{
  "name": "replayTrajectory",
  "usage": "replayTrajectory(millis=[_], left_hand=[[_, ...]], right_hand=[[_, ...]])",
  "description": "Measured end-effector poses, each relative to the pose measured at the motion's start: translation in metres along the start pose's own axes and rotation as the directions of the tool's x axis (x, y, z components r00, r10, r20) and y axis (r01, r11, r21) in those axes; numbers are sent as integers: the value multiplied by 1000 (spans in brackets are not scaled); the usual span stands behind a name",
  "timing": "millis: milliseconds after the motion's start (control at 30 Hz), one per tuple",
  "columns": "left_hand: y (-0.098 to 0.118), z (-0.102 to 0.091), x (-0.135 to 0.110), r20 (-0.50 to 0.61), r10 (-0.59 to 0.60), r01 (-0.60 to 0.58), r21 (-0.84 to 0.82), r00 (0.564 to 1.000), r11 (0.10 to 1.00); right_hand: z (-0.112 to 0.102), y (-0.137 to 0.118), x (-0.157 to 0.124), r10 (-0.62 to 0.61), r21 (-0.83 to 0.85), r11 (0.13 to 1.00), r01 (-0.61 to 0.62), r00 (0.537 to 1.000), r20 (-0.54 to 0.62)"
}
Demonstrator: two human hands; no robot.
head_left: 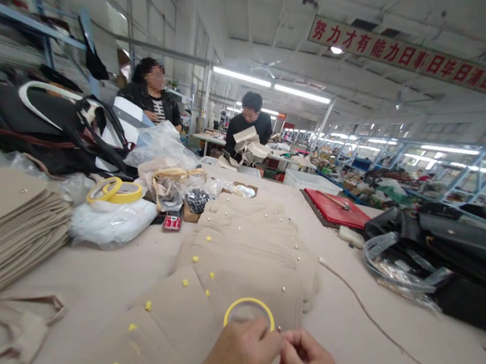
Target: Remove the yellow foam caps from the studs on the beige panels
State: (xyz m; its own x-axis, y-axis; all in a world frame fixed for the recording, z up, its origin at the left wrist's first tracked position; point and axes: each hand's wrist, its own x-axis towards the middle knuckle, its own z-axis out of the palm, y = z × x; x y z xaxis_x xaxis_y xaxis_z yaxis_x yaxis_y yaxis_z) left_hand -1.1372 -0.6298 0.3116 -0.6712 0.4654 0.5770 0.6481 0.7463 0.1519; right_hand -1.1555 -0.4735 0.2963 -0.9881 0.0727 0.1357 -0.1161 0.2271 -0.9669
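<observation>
At bottom centre of the long pale worktable [91,283], both hands meet. Left hand [240,356] is curled shut round the lower rim of a thin yellow ring-shaped tape roll [247,314], held upright over overlapped beige fabric panels [242,247]. Right hand [307,360] sits just beside it, fingers pinched narrow against the left fingertips; what they pinch is too small to tell. Small yellow tape tabs [185,283] dot the panels. Far left, a tall stack of beige cut pieces [5,229]. Across the table, two seated co-workers [247,125]
</observation>
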Motion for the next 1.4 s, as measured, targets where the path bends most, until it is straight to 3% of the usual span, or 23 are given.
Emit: replayTrajectory(millis=[67,167,300,467,600,700,800,933,1100,1233,1400], left_hand=[[3,-14,5,29,10,-8,-44,1000,999],[-12,-16,9,107,-62,55,67,992,996],[-36,2,8,269,-32,-8,144,963,989],[-37,6,7,308,-24,-19,136,951,990],[-33,2,6,325,-19,-16,104,945,994],[-34,3,4,324,-17,-10,82,946,997],[-36,5,3,319,-19,-7,81,948,997],[-36,6,1,299,-12,-13,82,954,997],[-37,4,2,290,2,-35,108,957,993],[-37,4,4,273,1,-34,117,962,993],[-38,5,4,272,1,-30,102,962,994]], right_hand=[[-7,-2,8,107,95,989,-113,992,62],[-21,-1,15,187,91,976,-196,978,98],[-28,7,17,186,22,982,-189,977,109],[-23,13,19,156,-107,984,-141,977,143],[-21,10,18,41,-315,949,22,981,191],[-18,8,17,-102,-434,879,198,967,233],[-14,10,18,-186,-509,811,289,952,244],[-10,15,22,-239,-563,753,339,939,247],[-16,20,22,-258,-598,754,272,960,111],[-24,23,16,-280,-555,759,341,940,195],[-19,26,14,-366,-610,656,444,894,257]])
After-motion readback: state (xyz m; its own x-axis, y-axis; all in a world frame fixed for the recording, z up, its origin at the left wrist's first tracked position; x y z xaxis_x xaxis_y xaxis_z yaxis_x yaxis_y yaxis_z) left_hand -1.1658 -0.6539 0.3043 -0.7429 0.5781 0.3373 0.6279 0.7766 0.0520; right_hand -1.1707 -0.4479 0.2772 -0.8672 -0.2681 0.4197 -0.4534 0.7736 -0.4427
